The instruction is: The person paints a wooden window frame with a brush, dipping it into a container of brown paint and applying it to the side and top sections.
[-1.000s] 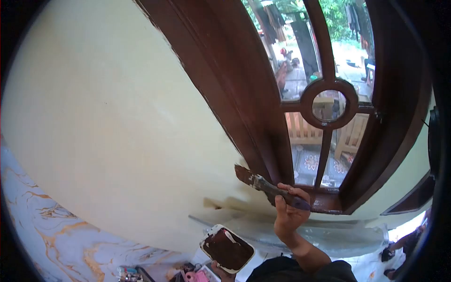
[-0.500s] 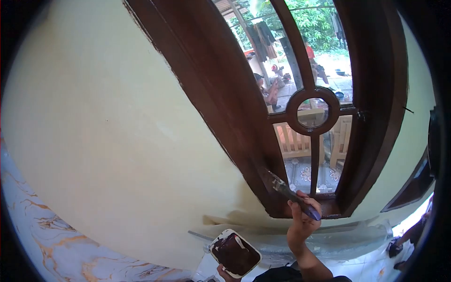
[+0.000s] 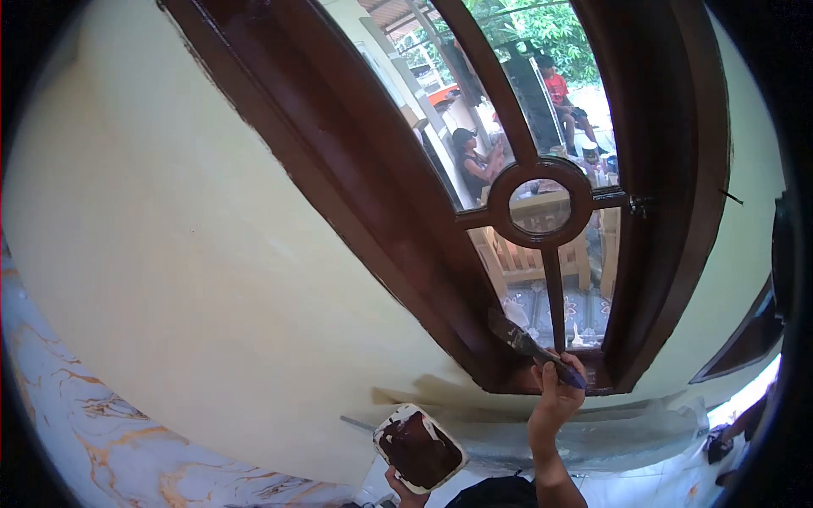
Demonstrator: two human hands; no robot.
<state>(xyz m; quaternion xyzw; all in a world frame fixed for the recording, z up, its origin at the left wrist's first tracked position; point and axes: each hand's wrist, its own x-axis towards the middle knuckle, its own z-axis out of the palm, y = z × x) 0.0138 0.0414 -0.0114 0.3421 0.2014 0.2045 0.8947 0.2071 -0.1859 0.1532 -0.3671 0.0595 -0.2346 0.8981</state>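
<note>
My right hand (image 3: 559, 388) is closed around the handle of a paintbrush (image 3: 535, 350), whose bristles reach the lower left inner side of the dark brown window frame (image 3: 398, 245). Down at the bottom, my left hand (image 3: 406, 491) grips the edge of a white paint tub (image 3: 458, 453) holding dark brown paint (image 3: 419, 449). Pale smears mark the tub's rim and the brush's metal band. Some fingers of my left hand are hidden beneath the tub.
Cream wall (image 3: 212, 279) surrounds the frame, above marbled panelling (image 3: 93, 423) at lower left. Clear plastic sheeting (image 3: 610, 440) lies below the window. Through the glass, two people (image 3: 474, 161) sit outside near a wooden bench (image 3: 538, 258). A nail (image 3: 732, 197) sticks out at right.
The brush has shifted slightly right, from the frame's flatter face toward its inner edge by the glass. My view has tilted and shifted a little; the tub stays low in my left hand.
</note>
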